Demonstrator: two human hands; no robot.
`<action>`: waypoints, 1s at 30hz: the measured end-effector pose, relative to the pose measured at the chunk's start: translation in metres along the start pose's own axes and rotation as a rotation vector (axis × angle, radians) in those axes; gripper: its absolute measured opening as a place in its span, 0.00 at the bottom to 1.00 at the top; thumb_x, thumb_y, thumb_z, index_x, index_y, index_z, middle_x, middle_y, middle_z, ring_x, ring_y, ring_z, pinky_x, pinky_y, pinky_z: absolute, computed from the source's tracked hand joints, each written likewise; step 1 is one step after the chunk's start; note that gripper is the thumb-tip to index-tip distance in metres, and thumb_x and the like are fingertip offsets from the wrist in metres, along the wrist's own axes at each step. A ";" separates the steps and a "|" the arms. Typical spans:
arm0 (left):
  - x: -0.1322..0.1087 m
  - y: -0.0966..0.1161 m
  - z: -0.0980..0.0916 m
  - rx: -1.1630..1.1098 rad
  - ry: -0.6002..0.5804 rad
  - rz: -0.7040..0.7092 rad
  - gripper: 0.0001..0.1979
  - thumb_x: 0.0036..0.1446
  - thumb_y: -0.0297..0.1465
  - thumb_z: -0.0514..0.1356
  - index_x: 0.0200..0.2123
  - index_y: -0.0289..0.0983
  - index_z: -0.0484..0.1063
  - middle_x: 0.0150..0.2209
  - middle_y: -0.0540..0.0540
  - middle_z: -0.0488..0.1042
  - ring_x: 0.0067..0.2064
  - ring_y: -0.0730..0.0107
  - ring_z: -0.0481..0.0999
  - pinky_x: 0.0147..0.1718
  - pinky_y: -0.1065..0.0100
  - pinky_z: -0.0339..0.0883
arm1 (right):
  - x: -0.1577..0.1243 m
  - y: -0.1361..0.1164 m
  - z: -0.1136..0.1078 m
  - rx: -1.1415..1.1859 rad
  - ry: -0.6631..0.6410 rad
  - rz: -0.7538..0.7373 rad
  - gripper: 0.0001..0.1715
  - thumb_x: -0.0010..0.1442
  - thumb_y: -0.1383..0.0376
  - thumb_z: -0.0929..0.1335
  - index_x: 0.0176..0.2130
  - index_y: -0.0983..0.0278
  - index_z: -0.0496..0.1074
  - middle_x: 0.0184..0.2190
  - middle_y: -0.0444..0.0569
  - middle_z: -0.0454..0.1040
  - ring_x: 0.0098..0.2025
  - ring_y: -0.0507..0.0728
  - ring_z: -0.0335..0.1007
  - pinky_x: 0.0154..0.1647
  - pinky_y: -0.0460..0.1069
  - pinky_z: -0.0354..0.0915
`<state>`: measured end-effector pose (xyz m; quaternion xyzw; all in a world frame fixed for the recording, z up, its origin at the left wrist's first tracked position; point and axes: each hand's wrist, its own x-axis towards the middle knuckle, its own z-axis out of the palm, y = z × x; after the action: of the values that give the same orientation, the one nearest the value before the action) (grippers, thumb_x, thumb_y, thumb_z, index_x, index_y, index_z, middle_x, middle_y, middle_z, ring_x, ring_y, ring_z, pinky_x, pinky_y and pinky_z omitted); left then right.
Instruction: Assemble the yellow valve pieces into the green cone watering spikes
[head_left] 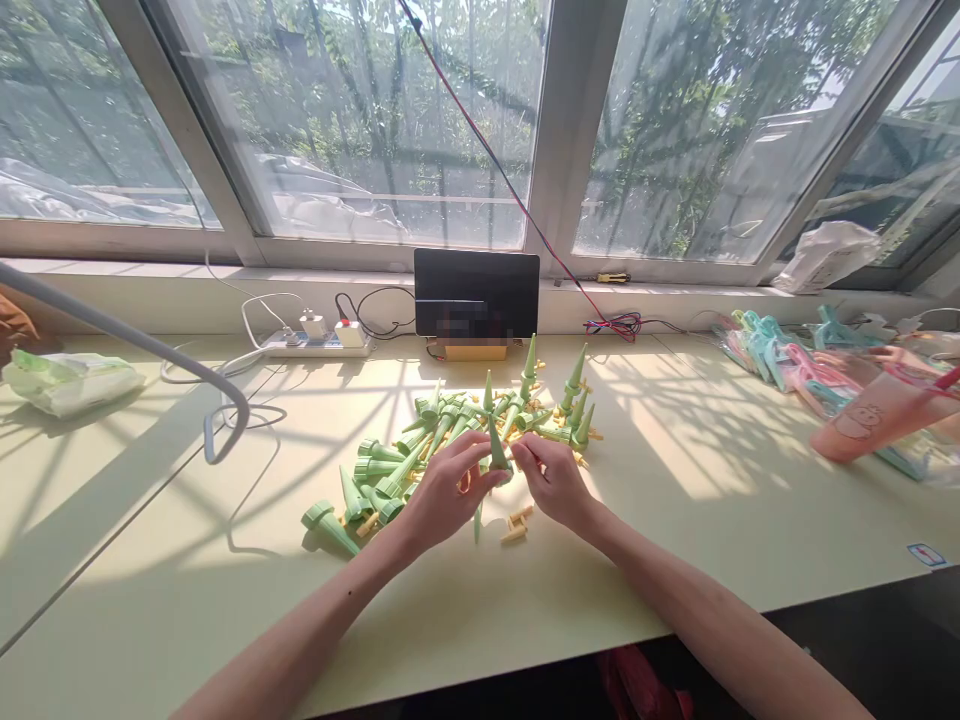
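Over the tabletop [622, 580], just on your side of the heaped green cones [401, 465], you have one green spike [496, 450] in your left hand [446, 485]. That grip is closed on its wide base, thumb on the near side, with the long axis close to upright and the tip pointing up. Your right hand [559, 485] is just to the right of the spike, finger and thumb brought in toward its lower part; whether that grip pinches anything or touches the spike, you cannot tell from this view. So the spike sits between your two hands, its base in the left and its right flank facing the right. Loose yellow pegs [515, 530] lie nearer you, between your wrists.
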<state>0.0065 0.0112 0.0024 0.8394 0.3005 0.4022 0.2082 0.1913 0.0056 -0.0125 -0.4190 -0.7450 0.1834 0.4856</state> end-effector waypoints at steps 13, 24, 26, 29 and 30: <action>-0.001 0.001 0.005 0.094 0.180 -0.067 0.17 0.63 0.35 0.57 0.54 0.40 0.67 0.46 0.43 0.72 0.24 0.81 0.68 0.22 0.74 0.68 | 0.001 -0.004 0.000 -0.006 0.112 0.056 0.21 0.69 0.58 0.58 0.25 0.62 0.60 0.20 0.42 0.60 0.22 0.51 0.54 0.24 0.47 0.53; 0.003 0.007 0.002 -0.236 0.029 -0.464 0.33 0.66 0.47 0.45 0.21 0.34 0.76 0.14 0.50 0.67 0.16 0.76 0.64 0.21 0.72 0.60 | 0.000 -0.005 0.000 -0.020 0.117 -0.036 0.18 0.69 0.61 0.59 0.27 0.62 0.62 0.22 0.43 0.63 0.24 0.52 0.58 0.26 0.48 0.57; 0.002 0.006 0.003 -0.250 -0.013 -0.472 0.32 0.65 0.48 0.46 0.21 0.34 0.75 0.15 0.50 0.69 0.17 0.76 0.65 0.21 0.72 0.59 | -0.001 -0.004 0.001 -0.024 0.079 -0.053 0.18 0.68 0.61 0.59 0.27 0.62 0.62 0.22 0.43 0.64 0.24 0.51 0.57 0.26 0.47 0.57; 0.002 0.005 0.004 -0.221 -0.027 -0.449 0.30 0.64 0.48 0.49 0.20 0.34 0.73 0.13 0.52 0.64 0.18 0.75 0.65 0.22 0.72 0.57 | -0.001 -0.003 0.001 -0.031 0.055 -0.052 0.18 0.68 0.62 0.59 0.27 0.62 0.62 0.23 0.43 0.64 0.24 0.51 0.57 0.27 0.46 0.57; 0.002 0.005 0.003 -0.210 -0.027 -0.436 0.30 0.64 0.48 0.49 0.19 0.34 0.71 0.13 0.52 0.62 0.19 0.75 0.64 0.22 0.72 0.56 | -0.001 -0.003 0.001 -0.033 0.056 -0.050 0.17 0.68 0.62 0.60 0.27 0.62 0.62 0.23 0.43 0.64 0.24 0.51 0.57 0.27 0.46 0.57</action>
<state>0.0119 0.0082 0.0046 0.7337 0.4284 0.3655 0.3802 0.1896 0.0029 -0.0119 -0.4133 -0.7442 0.1471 0.5037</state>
